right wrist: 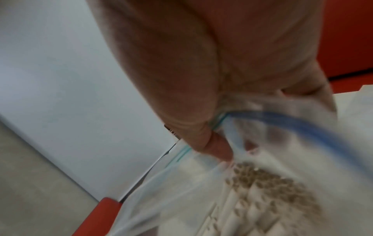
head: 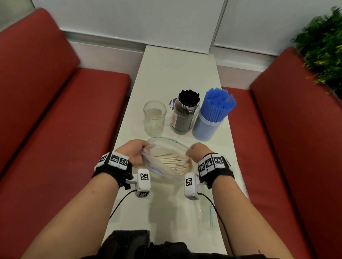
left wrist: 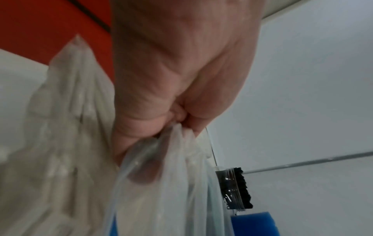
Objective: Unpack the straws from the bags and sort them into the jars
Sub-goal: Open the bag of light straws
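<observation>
White table [head: 169,74] between red benches [head: 46,108], left hand [head: 134,153] and right hand [head: 197,152] gripping zip bag [head: 163,147] of straws [head: 171,161]

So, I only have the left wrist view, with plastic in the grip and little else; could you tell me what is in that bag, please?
Observer: White straws, lying inside the clear bag, whose mouth is pulled open.
Operator: Thanks. Is the other hand helping?
Observer: Yes, the right hand holds the opposite edge; the left hand grips its side.
Operator: Is a jar free for them?
Observer: The clear jar stands empty, left of the black straws' jar.
</observation>
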Motion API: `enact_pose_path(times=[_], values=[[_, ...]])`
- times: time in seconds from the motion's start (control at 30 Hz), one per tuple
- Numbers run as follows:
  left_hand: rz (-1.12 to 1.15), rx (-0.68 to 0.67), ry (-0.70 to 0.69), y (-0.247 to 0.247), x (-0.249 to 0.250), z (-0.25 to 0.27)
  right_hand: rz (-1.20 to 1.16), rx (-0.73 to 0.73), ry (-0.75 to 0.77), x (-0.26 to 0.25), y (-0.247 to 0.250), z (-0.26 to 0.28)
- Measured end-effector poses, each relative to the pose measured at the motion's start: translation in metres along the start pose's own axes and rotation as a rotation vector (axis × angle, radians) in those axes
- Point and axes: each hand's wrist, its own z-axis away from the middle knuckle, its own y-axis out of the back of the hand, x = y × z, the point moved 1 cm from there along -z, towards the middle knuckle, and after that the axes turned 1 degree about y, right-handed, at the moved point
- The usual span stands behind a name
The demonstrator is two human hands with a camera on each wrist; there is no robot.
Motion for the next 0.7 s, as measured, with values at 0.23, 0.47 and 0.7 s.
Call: enact_pose_path(times=[0.23,0.47,0.7], values=[[-0.245,-0.169,0.062,0.012,-0.02,-0.001,-1.552,-0.066,-0.238,0.01,-0.018,-0.002],[-0.735,-0.037,-0.262,-0.001,-0.027,-0.003,-1.61,-0.39,-0.329,-0.003,-0.022,0.014],[-0.872,0.099,-0.315,-0.012,-0.023,-0.005,-1.646,-0.59,-0.204,-0.012,-0.034,0.029]])
